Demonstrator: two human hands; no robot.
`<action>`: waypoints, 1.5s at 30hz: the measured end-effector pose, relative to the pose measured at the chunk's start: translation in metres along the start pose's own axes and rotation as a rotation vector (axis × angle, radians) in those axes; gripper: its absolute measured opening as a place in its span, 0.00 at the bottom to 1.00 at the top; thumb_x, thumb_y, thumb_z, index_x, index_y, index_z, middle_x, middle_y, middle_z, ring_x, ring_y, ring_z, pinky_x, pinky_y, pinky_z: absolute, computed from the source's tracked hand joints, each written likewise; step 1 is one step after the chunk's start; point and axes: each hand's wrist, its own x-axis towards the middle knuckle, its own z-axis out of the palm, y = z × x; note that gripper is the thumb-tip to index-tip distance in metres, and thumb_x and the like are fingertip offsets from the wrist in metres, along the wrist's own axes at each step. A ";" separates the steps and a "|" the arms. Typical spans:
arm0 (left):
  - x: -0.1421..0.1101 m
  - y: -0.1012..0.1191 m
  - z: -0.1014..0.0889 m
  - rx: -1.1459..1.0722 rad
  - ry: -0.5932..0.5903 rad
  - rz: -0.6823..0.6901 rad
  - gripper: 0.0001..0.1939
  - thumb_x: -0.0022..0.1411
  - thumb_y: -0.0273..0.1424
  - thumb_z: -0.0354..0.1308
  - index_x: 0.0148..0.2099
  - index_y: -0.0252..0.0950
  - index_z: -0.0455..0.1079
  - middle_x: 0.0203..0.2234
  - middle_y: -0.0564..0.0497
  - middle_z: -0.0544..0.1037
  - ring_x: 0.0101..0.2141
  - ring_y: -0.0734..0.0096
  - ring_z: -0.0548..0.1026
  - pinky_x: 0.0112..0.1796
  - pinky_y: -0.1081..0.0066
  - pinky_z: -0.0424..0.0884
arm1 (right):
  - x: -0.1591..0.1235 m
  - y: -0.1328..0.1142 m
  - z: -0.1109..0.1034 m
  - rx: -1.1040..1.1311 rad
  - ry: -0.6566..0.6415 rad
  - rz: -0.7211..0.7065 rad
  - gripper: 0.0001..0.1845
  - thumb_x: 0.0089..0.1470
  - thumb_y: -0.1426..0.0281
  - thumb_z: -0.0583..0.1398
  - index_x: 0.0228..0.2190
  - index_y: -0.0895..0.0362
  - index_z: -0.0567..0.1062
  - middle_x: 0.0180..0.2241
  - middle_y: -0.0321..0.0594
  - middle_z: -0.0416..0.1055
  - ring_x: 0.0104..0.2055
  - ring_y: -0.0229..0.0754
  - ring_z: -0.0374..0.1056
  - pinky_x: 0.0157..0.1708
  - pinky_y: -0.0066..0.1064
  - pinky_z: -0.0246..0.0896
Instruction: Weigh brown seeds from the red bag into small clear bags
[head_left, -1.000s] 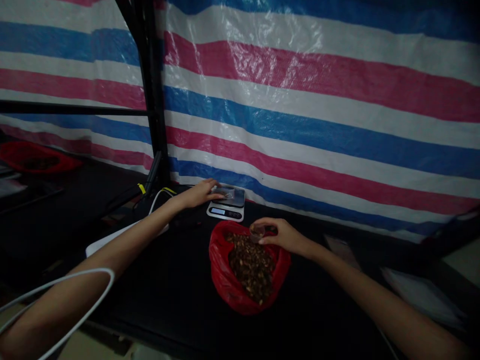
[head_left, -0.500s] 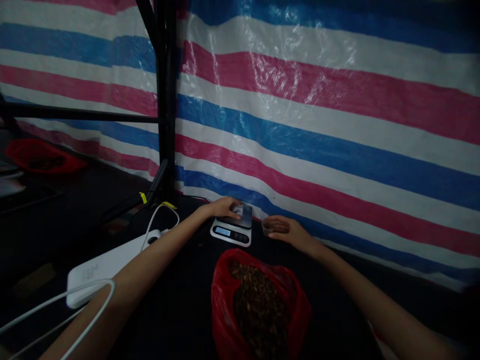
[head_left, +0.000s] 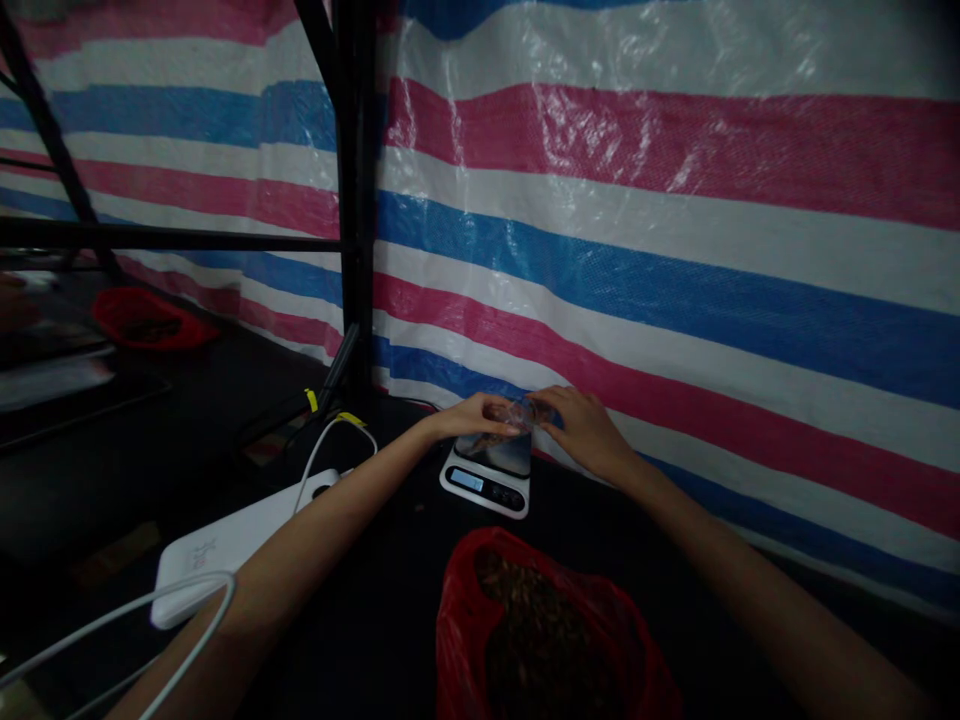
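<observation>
Above a white kitchen scale (head_left: pixel 487 486) with a lit display, my left hand (head_left: pixel 480 412) is closed on a small clear plastic cup (head_left: pixel 516 413). My right hand (head_left: pixel 581 425) has its fingers closed round another clear plastic cup (head_left: pixel 541 412). The two cups meet or overlap over the scale's dark plate, and their outlines are hard to separate in the dim light. Nearer to me, below the scale, stands an opened red plastic bag (head_left: pixel 469 620) filled with dry brown seed-like pieces (head_left: pixel 547 640).
A white power strip (head_left: pixel 225 540) and its white cable (head_left: pixel 180 585) lie by my left forearm. Striped plastic sheeting (head_left: pixel 660 250) hangs behind the black table. A black metal post (head_left: pixel 358 200) stands in the corner. Another red bag (head_left: pixel 150 320) lies far left.
My right hand has moved left with its cup and now meets my left hand over the scale. My left hand has lifted its cup off the plate. The view has shifted slightly.
</observation>
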 end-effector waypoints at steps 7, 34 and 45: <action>0.000 -0.001 0.000 -0.051 -0.008 0.013 0.21 0.48 0.34 0.63 0.44 0.30 0.68 0.37 0.47 0.75 0.38 0.70 0.72 0.43 0.68 0.63 | 0.002 -0.018 -0.012 -0.400 -0.001 -0.176 0.14 0.53 0.75 0.53 0.43 0.56 0.68 0.41 0.43 0.68 0.43 0.47 0.60 0.38 0.37 0.47; -0.003 -0.012 -0.001 0.762 -0.071 -0.034 0.31 0.42 0.45 0.62 0.47 0.32 0.68 0.41 0.46 0.73 0.41 0.63 0.70 0.41 0.70 0.62 | -0.091 0.010 0.049 0.347 0.023 0.428 0.18 0.45 0.63 0.59 0.40 0.52 0.64 0.39 0.37 0.73 0.42 0.45 0.69 0.41 0.40 0.60; -0.004 -0.001 -0.003 0.705 0.100 0.084 0.27 0.53 0.45 0.55 0.51 0.34 0.64 0.47 0.45 0.69 0.47 0.65 0.65 0.48 0.68 0.58 | -0.126 -0.002 0.084 0.538 0.162 0.564 0.22 0.46 0.63 0.58 0.43 0.54 0.59 0.42 0.42 0.70 0.44 0.45 0.66 0.46 0.44 0.56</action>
